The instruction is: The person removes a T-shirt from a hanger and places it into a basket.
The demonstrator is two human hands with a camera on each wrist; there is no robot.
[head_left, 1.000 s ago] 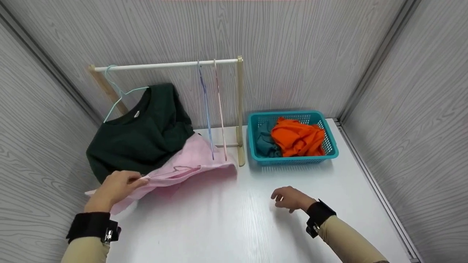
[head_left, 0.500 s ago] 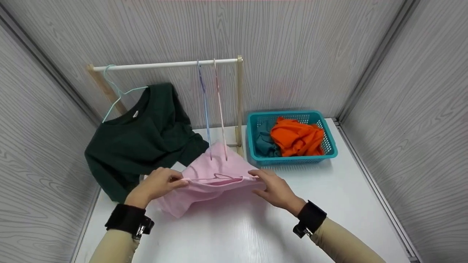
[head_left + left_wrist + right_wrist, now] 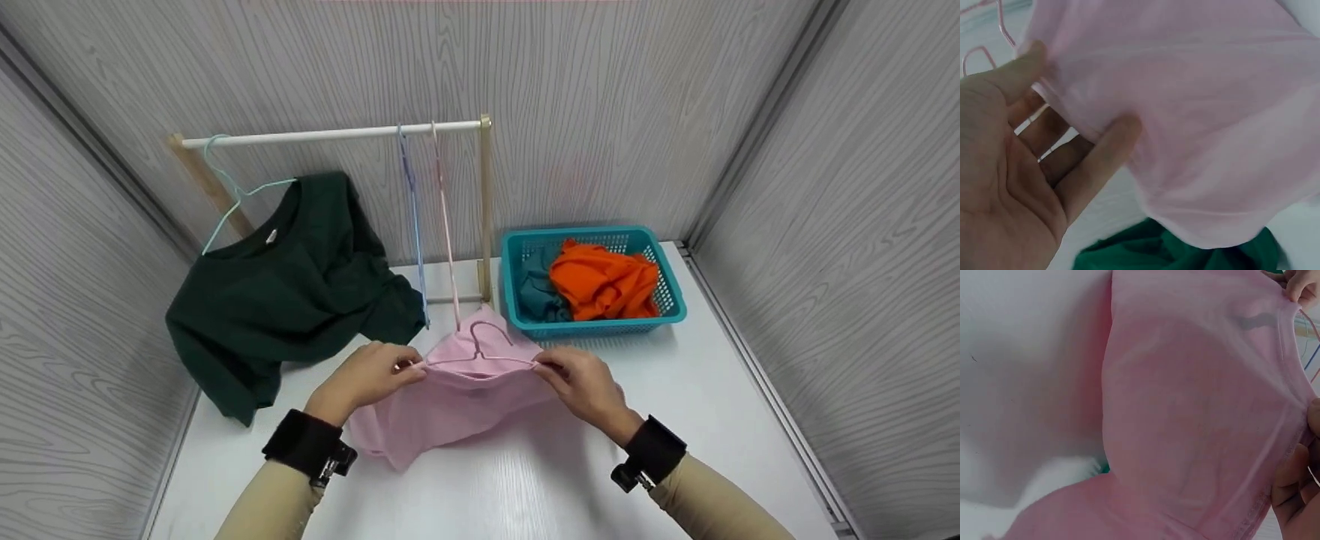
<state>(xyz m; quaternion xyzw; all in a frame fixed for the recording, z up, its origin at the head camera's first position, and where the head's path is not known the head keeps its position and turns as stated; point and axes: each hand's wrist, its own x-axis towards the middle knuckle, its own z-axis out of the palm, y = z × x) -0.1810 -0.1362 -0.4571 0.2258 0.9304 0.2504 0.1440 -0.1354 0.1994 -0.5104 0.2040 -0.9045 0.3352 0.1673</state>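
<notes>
A pink shirt is held above the white table by both hands, with a pink clothes hanger in its neckline. The hanger's hook sticks up from the collar. My left hand pinches the left shoulder, and my right hand pinches the right one. In the left wrist view, thumb and fingers of the left hand take the cloth near its edge. The right wrist view shows the shirt front hanging down, with part of the right hand at the neck edge.
A rack with a white rail stands at the back left. From it hang a dark green shirt on a mint hanger, a blue hanger and another pink hanger. Orange cloth and dark teal cloth fill a teal basket.
My left hand has moved right with the pink shirt, away from the dark green shirt. My right hand has come in from the right and taken hold of the other shoulder. The hanger hook now stands up.
</notes>
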